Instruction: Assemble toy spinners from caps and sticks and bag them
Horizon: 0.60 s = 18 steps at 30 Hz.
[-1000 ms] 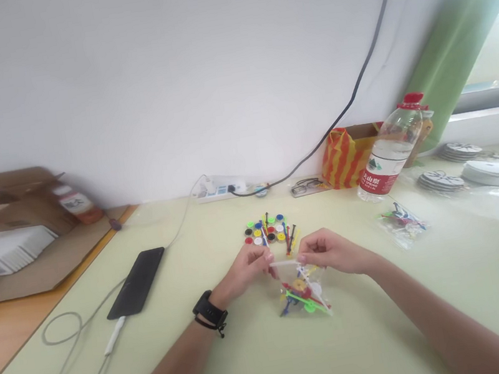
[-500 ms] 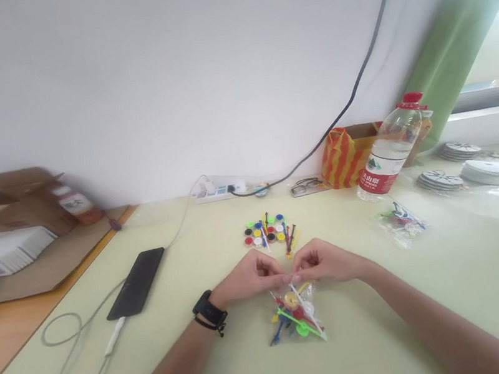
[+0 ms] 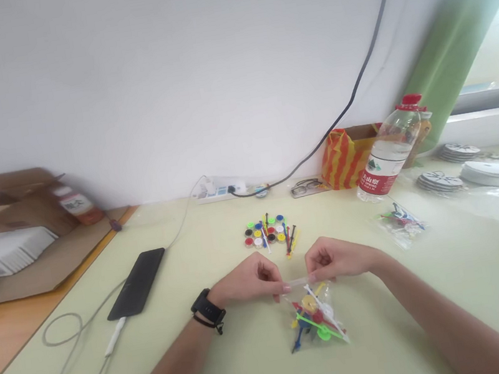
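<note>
A clear plastic bag (image 3: 318, 318) full of coloured plastic arrows and discs hangs or rests just below my hands, near the front middle of the table. My left hand (image 3: 257, 277), with a black watch on its wrist, pinches the top edge of the bag at its left. The right part of that edge is pinched between thumb and fingers of my right hand (image 3: 339, 258). A strip of the bag's top shows between the two. Behind them lie small coloured discs (image 3: 257, 234) in rows and thin coloured sticks (image 3: 292, 238).
On the left a black phone (image 3: 136, 284) lies with its cable, beyond it a cardboard box (image 3: 30, 209). Right: another filled bag (image 3: 402, 223), a large bottle (image 3: 385, 159), round stacks (image 3: 440, 181). A power strip (image 3: 222, 191) lies by the wall, glasses (image 3: 306, 187) nearby.
My right hand has moved to the right, away from my left hand, so the bag's top edge is stretched between them. The bag has shifted right and slightly nearer to me.
</note>
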### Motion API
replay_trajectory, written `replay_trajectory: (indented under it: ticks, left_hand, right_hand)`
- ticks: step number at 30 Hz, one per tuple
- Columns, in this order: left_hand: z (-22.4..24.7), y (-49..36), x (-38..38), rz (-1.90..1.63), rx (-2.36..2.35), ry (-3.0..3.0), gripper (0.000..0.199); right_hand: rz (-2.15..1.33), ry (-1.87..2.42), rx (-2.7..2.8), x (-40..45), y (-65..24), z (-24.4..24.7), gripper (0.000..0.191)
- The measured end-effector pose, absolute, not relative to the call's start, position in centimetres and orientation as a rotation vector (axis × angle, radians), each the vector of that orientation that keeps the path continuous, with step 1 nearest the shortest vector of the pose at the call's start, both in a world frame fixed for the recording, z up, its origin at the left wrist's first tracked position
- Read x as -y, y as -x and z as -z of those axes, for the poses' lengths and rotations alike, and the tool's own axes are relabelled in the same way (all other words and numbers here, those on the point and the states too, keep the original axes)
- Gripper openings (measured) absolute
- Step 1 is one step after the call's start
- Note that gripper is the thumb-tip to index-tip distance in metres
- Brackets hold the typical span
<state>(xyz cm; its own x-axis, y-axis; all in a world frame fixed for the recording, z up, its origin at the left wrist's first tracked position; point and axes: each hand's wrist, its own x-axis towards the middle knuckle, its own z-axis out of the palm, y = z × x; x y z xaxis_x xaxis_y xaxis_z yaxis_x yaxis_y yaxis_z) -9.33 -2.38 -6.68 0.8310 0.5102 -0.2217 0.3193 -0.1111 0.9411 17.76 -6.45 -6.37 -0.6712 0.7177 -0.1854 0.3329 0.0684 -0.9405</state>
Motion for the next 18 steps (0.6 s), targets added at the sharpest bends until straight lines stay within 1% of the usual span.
replay_trajectory:
  ticks: [4, 7, 10, 12, 16, 18]
  left_hand:
    - [6.6, 9.3, 2.5, -0.179, -0.585, -1.741, 0.032]
    - [6.8, 9.2, 2.6, -0.195, -0.590, -1.753, 0.028]
    - [6.9, 8.8, 2.8, -0.312, -0.624, -1.773, 0.024]
    - [6.9, 8.5, 3.0, -0.374, -0.616, -1.763, 0.025]
    - [7.3, 8.2, 3.1, -0.358, -0.608, -1.729, 0.033]
    - [7.5, 8.2, 3.0, -0.380, -0.636, -1.718, 0.034]
  right_hand:
    - [-1.641, 1.013, 2.039, 6.3, -18.0, 6.6, 0.028]
    - [-1.623, 0.981, 2.074, 6.3, -17.5, 6.9, 0.032]
    - [-1.624, 0.966, 2.078, 6.5, -16.9, 6.9, 0.037]
    - [-1.622, 0.954, 2.069, 6.6, -16.6, 6.9, 0.036]
    - [-1.615, 0.963, 2.040, 6.7, -16.2, 7.0, 0.035]
    - [-1.620, 0.982, 2.010, 6.6, -16.2, 7.1, 0.034]
